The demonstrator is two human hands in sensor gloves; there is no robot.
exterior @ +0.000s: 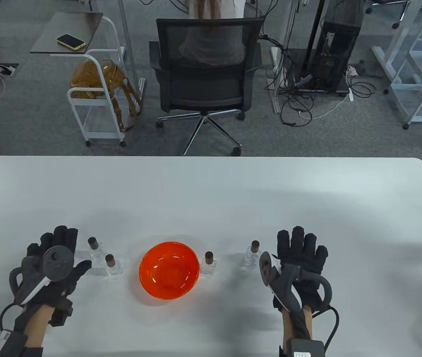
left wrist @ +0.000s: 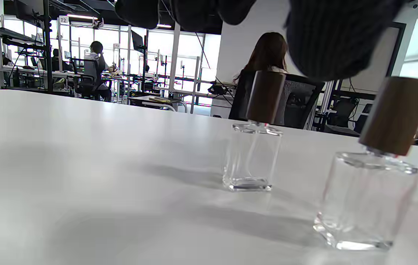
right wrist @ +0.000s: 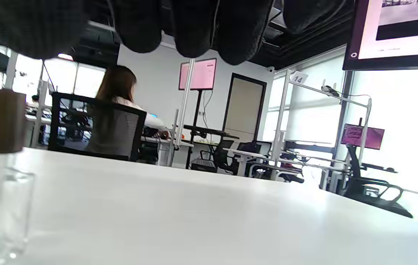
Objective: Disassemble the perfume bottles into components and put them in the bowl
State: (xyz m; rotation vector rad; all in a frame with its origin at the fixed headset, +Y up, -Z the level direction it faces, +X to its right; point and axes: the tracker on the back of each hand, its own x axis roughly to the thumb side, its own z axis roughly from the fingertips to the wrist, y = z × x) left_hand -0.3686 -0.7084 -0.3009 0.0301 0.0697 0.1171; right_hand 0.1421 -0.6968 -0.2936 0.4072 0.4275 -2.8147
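Two gloved hands rest flat on a white surface [exterior: 211, 193] on either side of an orange bowl [exterior: 169, 270], with four small clear-glass perfume bottles, each topped by a brown wooden cap, standing upright around it. The left hand [exterior: 53, 262] lies palm down at the near left, its fingers extended and holding nothing, a dark tracker strapped across its back. Just beside its fingertips stands the far-left bottle [exterior: 94, 248], and a little nearer to the bowl is the second bottle [exterior: 111, 264]; the left wrist view shows both upright and capped, apart from each other. The right hand [exterior: 300, 256] mirrors it at the near right, fingers straight and spread, also holding nothing. The bottle by the right hand [exterior: 252, 253] stands just beside the thumb side of the glove, and the right wrist view catches it at the frame's left edge, cap on. The bottle next to the bowl [exterior: 208, 263] stands just off the bowl's right rim; whether it touches the rim cannot be told. The bowl itself sits between the hands, translucent and glossy. Beyond the surface, a person sits with their back turned in a black mesh office chair [exterior: 206, 67].
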